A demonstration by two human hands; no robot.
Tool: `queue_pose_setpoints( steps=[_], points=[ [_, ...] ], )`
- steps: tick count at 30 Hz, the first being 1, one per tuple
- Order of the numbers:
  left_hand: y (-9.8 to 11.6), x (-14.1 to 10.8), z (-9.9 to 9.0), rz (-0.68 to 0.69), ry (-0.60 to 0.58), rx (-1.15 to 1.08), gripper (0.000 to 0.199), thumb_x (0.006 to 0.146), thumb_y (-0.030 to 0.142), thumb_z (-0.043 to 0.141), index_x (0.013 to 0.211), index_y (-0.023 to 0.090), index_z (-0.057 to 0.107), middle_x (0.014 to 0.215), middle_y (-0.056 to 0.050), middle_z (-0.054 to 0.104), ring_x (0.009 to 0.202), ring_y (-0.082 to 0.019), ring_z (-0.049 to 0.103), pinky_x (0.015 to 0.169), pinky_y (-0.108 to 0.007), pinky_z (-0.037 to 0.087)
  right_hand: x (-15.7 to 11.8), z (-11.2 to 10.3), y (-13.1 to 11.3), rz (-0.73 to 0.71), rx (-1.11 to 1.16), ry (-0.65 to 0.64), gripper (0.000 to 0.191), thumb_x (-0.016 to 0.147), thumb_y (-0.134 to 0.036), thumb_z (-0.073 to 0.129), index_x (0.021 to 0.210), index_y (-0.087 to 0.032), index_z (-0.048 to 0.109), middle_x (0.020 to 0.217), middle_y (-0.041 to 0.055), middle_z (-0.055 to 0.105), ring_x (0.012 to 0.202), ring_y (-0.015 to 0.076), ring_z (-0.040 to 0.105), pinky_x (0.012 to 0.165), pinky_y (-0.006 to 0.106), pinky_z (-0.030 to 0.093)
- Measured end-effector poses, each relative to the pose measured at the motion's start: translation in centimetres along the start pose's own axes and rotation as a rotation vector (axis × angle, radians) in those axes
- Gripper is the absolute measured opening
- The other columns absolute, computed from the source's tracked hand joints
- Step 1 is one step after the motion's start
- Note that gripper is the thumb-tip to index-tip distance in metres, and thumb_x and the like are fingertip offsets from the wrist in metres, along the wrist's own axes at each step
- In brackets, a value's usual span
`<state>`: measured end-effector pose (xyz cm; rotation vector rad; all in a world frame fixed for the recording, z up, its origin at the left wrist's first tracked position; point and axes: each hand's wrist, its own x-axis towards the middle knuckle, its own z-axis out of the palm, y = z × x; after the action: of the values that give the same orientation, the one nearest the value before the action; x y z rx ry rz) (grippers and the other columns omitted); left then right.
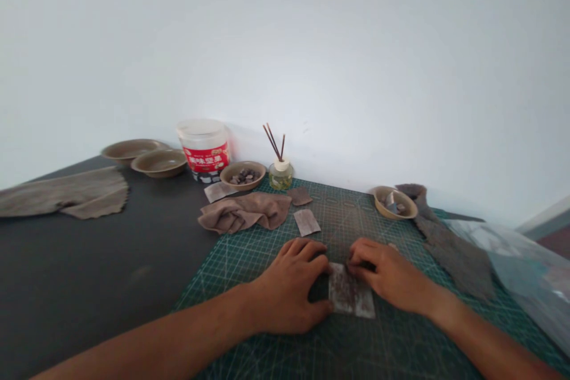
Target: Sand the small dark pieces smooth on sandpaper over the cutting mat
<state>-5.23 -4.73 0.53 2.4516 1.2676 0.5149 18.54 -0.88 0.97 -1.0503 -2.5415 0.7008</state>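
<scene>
A small pale rectangular sheet [351, 297] with dark brown smears lies flat on the green cutting mat [249, 347]. My left hand [291, 291] rests at its left edge, thumb and index finger spread apart and pressing at two corners. At the sheet's upper right, my right hand [383, 273] has its fingertips pinched together against the surface. Whatever those fingers hold is hidden or too small to name. Beyond my hands lie a second pale sheet [307, 222], a brown square scrap [300, 196] and a crumpled brown cloth [247, 212].
At the back stand two brown bowls [160, 163], a red-labelled tub [205, 157], a bowl of dark lumps [243, 176] and a reed diffuser [280, 173]. Rightward are another bowl [395, 202], a grey cloth [458, 255] and clear plastic [529, 273]. A cloth [66, 190] lies left.
</scene>
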Motion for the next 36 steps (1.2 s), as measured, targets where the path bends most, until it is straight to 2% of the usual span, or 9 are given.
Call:
queue_pose_setpoints(
  steps=[3, 8, 13, 17, 22, 27, 30, 32, 36],
  points=[
    [0.04, 0.03, -0.02, -0.003, -0.007, -0.006, 0.044, 0.074, 0.04, 0.076, 0.114, 0.027, 0.062, 0.133, -0.005, 0.054, 0.128, -0.031, 0.045, 0.112, -0.052, 0.034, 0.11, -0.01, 0.07, -0.086, 0.062, -0.129, 0.014, 0.089, -0.012, 0.065, 0.078, -0.018, 0.059, 0.088, -0.002, 0.061, 0.079, 0.0117, 0.058, 0.07, 0.023, 0.041],
    [0.19, 0.03, -0.09, -0.005, -0.001, -0.002, 0.046, 0.073, 0.04, 0.076, 0.115, 0.027, 0.062, 0.133, -0.005, 0.054, 0.128, -0.031, 0.045, 0.112, -0.052, 0.034, 0.08, -0.2, 0.12, -0.019, -0.009, -0.008, 0.013, 0.091, -0.01, 0.058, 0.082, -0.018, 0.06, 0.09, -0.0005, 0.061, 0.083, 0.0138, 0.058, 0.075, 0.026, 0.041],
    [0.24, 0.03, -0.08, 0.0, 0.005, 0.006, 0.042, 0.075, 0.042, 0.074, 0.113, 0.026, 0.063, 0.133, -0.006, 0.055, 0.128, -0.031, 0.045, 0.112, -0.052, 0.035, -0.25, -0.43, -0.05, -0.158, 0.021, -0.205, 0.014, 0.088, -0.009, 0.062, 0.078, -0.019, 0.061, 0.088, -0.0023, 0.062, 0.081, 0.012, 0.059, 0.072, 0.023, 0.041],
    [0.15, 0.01, -0.01, 0.006, 0.007, 0.01, 0.046, 0.074, 0.042, 0.076, 0.114, 0.027, 0.062, 0.133, -0.006, 0.054, 0.128, -0.032, 0.046, 0.111, -0.052, 0.035, -0.17, -0.53, -0.07, -0.075, -0.03, -0.054, 0.014, 0.09, -0.009, 0.059, 0.081, -0.018, 0.062, 0.092, -0.0006, 0.064, 0.085, 0.0136, 0.059, 0.077, 0.026, 0.042],
    [0.07, -0.08, -0.04, 0.013, -0.002, 0.012, 0.043, 0.075, 0.042, 0.075, 0.113, 0.027, 0.063, 0.133, -0.006, 0.054, 0.128, -0.032, 0.045, 0.111, -0.052, 0.035, -0.29, -0.26, -0.43, -0.156, 0.08, -0.209, 0.014, 0.09, -0.012, 0.061, 0.079, -0.02, 0.063, 0.089, -0.0018, 0.064, 0.081, 0.0122, 0.06, 0.072, 0.023, 0.043],
    [0.15, 0.01, -0.14, 0.01, -0.006, 0.007, 0.047, 0.074, 0.041, 0.076, 0.117, 0.028, 0.062, 0.134, -0.006, 0.054, 0.128, -0.032, 0.045, 0.112, -0.053, 0.034, -0.2, -0.25, 0.09, -0.037, 0.01, -0.03, 0.012, 0.092, -0.013, 0.058, 0.082, -0.019, 0.062, 0.09, 0.0005, 0.063, 0.082, 0.0143, 0.059, 0.075, 0.026, 0.043],
    [0.2, 0.03, -0.21, 0.006, -0.012, -0.004, 0.046, 0.074, 0.041, 0.076, 0.116, 0.028, 0.062, 0.134, -0.005, 0.054, 0.129, -0.031, 0.044, 0.113, -0.052, 0.034, -0.48, -0.18, 0.25, -0.089, 0.07, -0.148, 0.014, 0.089, -0.01, 0.062, 0.077, -0.019, 0.06, 0.088, -0.0018, 0.063, 0.079, 0.0125, 0.059, 0.072, 0.024, 0.042],
    [0.21, 0.04, -0.23, 0.005, -0.015, -0.002, 0.045, 0.075, 0.041, 0.075, 0.115, 0.028, 0.062, 0.133, -0.005, 0.054, 0.128, -0.031, 0.045, 0.113, -0.052, 0.034, -0.64, 0.02, 0.22, -0.126, 0.064, -0.153, 0.013, 0.09, -0.012, 0.062, 0.079, -0.019, 0.061, 0.091, -0.0014, 0.064, 0.083, 0.013, 0.06, 0.074, 0.024, 0.043],
    [0.17, 0.09, -0.27, 0.002, -0.02, 0.001, 0.046, 0.075, 0.041, 0.076, 0.116, 0.028, 0.062, 0.136, -0.005, 0.053, 0.13, -0.031, 0.044, 0.113, -0.052, 0.033, -0.8, 0.05, 0.33, -0.001, 0.013, 0.028, 0.011, 0.093, -0.014, 0.059, 0.085, -0.019, 0.062, 0.095, 0.0007, 0.064, 0.086, 0.0149, 0.06, 0.077, 0.027, 0.043]
  ],
)
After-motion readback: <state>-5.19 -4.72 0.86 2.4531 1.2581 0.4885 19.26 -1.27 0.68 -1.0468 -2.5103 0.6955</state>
